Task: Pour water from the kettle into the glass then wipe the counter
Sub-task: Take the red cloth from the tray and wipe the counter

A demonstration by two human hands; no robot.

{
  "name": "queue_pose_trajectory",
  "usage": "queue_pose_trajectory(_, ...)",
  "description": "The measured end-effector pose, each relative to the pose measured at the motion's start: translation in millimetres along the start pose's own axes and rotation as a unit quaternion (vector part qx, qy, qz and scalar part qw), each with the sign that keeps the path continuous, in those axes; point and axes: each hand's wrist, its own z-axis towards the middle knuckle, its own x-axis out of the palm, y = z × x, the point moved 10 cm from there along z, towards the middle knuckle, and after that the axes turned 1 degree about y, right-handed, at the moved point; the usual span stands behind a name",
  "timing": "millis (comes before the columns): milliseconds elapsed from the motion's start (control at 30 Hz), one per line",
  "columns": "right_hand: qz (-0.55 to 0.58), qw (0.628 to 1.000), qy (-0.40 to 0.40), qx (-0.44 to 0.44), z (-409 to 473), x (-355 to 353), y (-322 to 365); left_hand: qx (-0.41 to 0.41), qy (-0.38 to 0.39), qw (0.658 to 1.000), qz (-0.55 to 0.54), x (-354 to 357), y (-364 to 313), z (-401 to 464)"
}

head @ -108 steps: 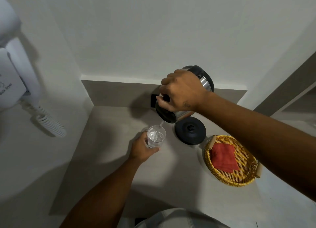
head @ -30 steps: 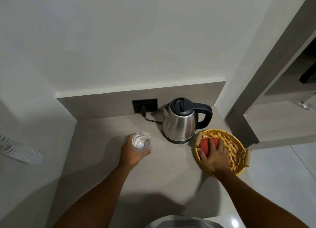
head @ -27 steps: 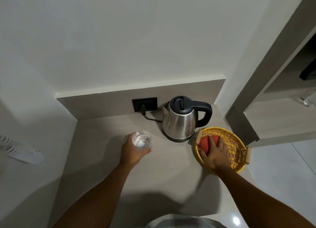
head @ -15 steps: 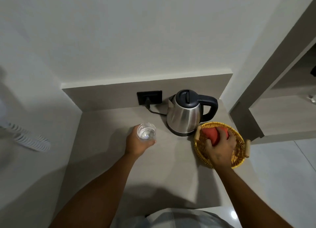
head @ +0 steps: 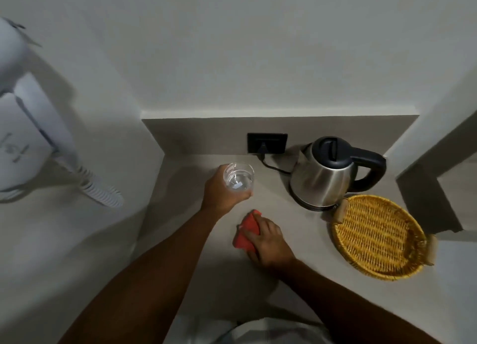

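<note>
The steel kettle point(head: 322, 181) with a black lid and handle stands upright on its base at the back right of the grey counter point(head: 296, 240). My left hand point(head: 222, 191) grips the clear glass point(head: 238, 179), which holds water and looks lifted slightly off the counter at the back centre. My right hand point(head: 265, 240) presses a folded red cloth point(head: 246, 232) flat on the counter just in front of the glass.
An empty yellow wicker tray point(head: 376, 237) lies right of the cloth, in front of the kettle. A black wall socket point(head: 267, 142) with a cord sits behind the glass. A white wall-mounted dryer point(head: 23, 137) with a coiled cord hangs on the left wall.
My right hand took the red cloth out of the wicker tray and brought it left onto the counter in front of the glass. My left hand kept hold of the glass.
</note>
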Motion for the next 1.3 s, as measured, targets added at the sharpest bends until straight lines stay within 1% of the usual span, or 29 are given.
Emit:
queue_pose_trajectory(100,-0.019,0.999,-0.030,-0.020,45,-18,12,0.007,-0.007,1.000,0.006,-12,2,0)
queue_pose_trajectory(133,-0.024,0.999,-0.045,-0.011,58,-28,8,0.007,-0.008,1.000,0.002,-15,4,0)
queue_pose_trajectory(200,-0.013,0.997,-0.067,0.039,75,-46,-14,-0.001,-0.013,1.000,0.002,-20,10,0)
queue_pose_trajectory(267,0.001,0.994,-0.075,0.084,74,-56,-42,0.000,-0.016,1.000,0.011,-25,11,2)
queue_pose_trajectory(367,0.001,0.989,-0.095,0.111,37,-54,-74,0.011,-0.012,1.000,0.014,-28,13,4)
queue_pose_trajectory(433,0.006,0.992,-0.076,0.103,3,-36,-73,0.006,-0.019,1.000,0.007,-29,12,7)
queue_pose_trajectory(500,-0.006,0.998,-0.037,0.055,-15,-13,-47,0.001,-0.028,1.000,-0.004,-31,11,11)
queue_pose_trajectory(567,-0.027,1.000,-0.013,-0.007,-12,0,-12,0.000,-0.025,1.000,-0.002,-28,8,14)
queue_pose_trajectory(633,-0.036,0.999,0.012,-0.019,6,6,9,0.004,-0.016,1.000,-0.003,-24,5,13)
queue_pose_trajectory(667,-0.036,0.999,0.008,-0.015,19,1,13,0.009,-0.010,1.000,-0.001,-23,4,11)
queue_pose_trajectory(767,-0.026,0.999,-0.032,0.000,51,-20,15,0.026,0.003,1.000,0.005,-22,4,6)
queue_pose_trajectory(833,-0.018,0.998,-0.049,0.026,64,-29,6,0.028,0.003,1.000,0.000,-24,9,3)
queue_pose_trajectory(967,0.024,0.984,-0.099,0.149,58,-48,-37,0.017,0.003,1.000,0.009,-26,14,0)
queue_pose_trajectory(1067,0.044,0.974,-0.095,0.199,34,-44,-60,0.012,0.010,1.000,0.016,-22,21,-4)
queue_pose_trajectory(1167,0.058,0.973,-0.093,0.201,10,-43,-68,-0.005,0.021,1.000,-0.001,-9,33,-12)
queue_pose_trajectory(1233,0.090,0.969,-0.110,0.200,-9,-48,-70,-0.008,0.038,0.999,-0.018,8,35,-20)
queue_pose_trajectory(1300,0.116,0.970,-0.132,0.167,-18,-57,-60,-0.025,0.031,0.999,-0.033,12,45,-23)
